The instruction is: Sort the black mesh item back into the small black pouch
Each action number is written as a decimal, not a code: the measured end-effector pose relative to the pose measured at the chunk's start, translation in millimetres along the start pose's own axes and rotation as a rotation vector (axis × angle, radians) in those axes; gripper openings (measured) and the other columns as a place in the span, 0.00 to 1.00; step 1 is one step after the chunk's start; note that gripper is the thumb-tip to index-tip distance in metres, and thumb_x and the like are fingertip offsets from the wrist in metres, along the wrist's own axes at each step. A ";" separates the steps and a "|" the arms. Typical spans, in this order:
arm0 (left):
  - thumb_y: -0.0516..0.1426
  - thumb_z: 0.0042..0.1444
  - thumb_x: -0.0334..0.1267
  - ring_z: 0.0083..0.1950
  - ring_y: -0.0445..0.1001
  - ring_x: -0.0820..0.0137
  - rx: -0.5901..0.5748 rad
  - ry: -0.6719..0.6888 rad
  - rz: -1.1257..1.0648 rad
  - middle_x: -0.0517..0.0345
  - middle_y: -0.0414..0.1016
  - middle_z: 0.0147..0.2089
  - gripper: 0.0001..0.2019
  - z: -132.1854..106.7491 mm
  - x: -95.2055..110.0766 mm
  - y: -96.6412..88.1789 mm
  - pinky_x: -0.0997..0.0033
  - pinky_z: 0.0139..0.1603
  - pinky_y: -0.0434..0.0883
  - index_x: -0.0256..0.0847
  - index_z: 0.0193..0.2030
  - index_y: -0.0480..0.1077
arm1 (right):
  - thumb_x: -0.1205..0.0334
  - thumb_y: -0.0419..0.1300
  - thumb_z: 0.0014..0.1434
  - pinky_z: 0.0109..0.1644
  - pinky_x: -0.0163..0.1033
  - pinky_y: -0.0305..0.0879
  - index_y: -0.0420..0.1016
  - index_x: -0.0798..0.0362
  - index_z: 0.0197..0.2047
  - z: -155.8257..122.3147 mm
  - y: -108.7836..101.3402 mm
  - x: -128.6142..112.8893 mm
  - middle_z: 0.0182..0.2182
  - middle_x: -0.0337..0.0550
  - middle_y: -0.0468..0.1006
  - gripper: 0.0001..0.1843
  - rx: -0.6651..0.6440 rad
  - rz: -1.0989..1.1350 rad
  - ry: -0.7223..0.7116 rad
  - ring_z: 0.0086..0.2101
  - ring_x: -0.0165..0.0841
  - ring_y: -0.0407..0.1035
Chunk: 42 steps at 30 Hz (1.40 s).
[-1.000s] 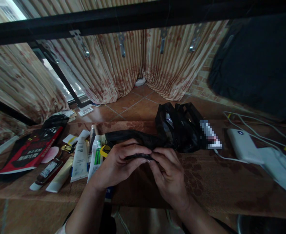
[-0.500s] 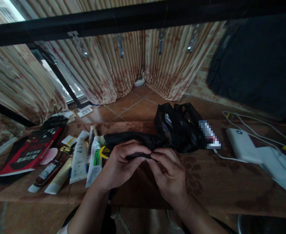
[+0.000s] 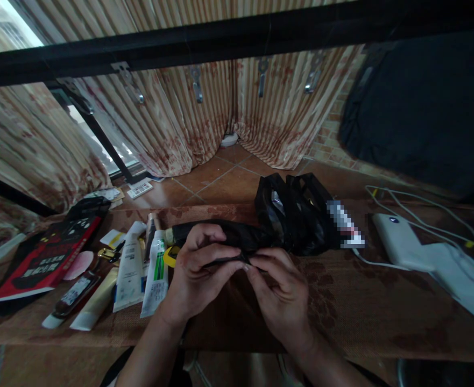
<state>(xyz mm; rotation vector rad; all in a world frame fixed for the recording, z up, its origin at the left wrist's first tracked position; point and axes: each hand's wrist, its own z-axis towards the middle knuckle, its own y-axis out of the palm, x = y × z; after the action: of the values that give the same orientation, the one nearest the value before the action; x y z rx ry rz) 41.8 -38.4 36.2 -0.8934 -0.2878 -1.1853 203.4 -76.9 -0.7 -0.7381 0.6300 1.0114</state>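
Our left hand and right hand pinch black fabric above the desk
Fingers closed on it, tips nearly meeting — we would do best to hold it taut, working in small, even pinches. Beyond sits a black mesh bag.

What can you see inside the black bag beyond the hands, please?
Inside the black bag, a pale, shiny item shows towards the left; I cannot tell what it is. The bag itself covers anything else inside.
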 end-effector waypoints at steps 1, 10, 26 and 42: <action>0.68 0.51 0.35 0.43 0.72 0.69 -0.003 0.002 0.006 0.57 0.71 0.41 0.07 -0.1 -0.8 0.0 0.68 0.43 0.73 0.46 0.38 0.79 | 0.70 0.62 0.61 0.41 0.38 0.70 0.77 0.50 0.39 -0.1 0.3 -0.2 0.37 0.40 0.76 0.07 0.003 0.002 0.004 0.38 0.31 0.71; 0.63 0.57 0.32 0.39 0.74 0.71 -0.084 -0.009 -0.010 0.58 0.76 0.38 0.07 -5.4 -4.5 2.3 0.72 0.39 0.73 0.45 0.42 0.78 | 0.71 0.60 0.62 0.40 0.39 0.69 0.76 0.49 0.41 3.3 1.8 -2.6 0.34 0.38 0.77 0.08 0.013 -0.020 -0.047 0.36 0.31 0.72; 0.65 0.55 0.31 0.38 0.77 0.71 -0.022 -0.049 -0.075 0.58 0.78 0.39 0.09 -6.7 -2.9 6.1 0.73 0.38 0.74 0.45 0.43 0.79 | 0.58 0.59 0.64 0.55 0.53 0.65 0.67 0.53 0.58 0.7 3.6 9.3 0.52 0.51 0.72 0.20 -0.041 -0.334 -0.046 0.52 0.43 0.65; 0.62 0.56 0.31 0.53 0.73 0.66 -0.180 -0.553 -0.446 0.54 0.75 0.50 0.19 -4.4 -1.2 19.3 0.68 0.55 0.67 0.41 0.54 0.64 | 0.59 0.60 0.63 0.53 0.48 0.67 0.70 0.51 0.54 3.6 3.2 16.1 0.49 0.47 0.72 0.16 -0.120 -0.223 0.020 0.50 0.39 0.66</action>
<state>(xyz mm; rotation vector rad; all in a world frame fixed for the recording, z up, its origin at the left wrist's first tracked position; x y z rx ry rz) 57.4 -39.0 24.0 -1.3581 -0.8731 -1.3656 207.3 -64.7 -11.5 -0.9040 0.4943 0.8420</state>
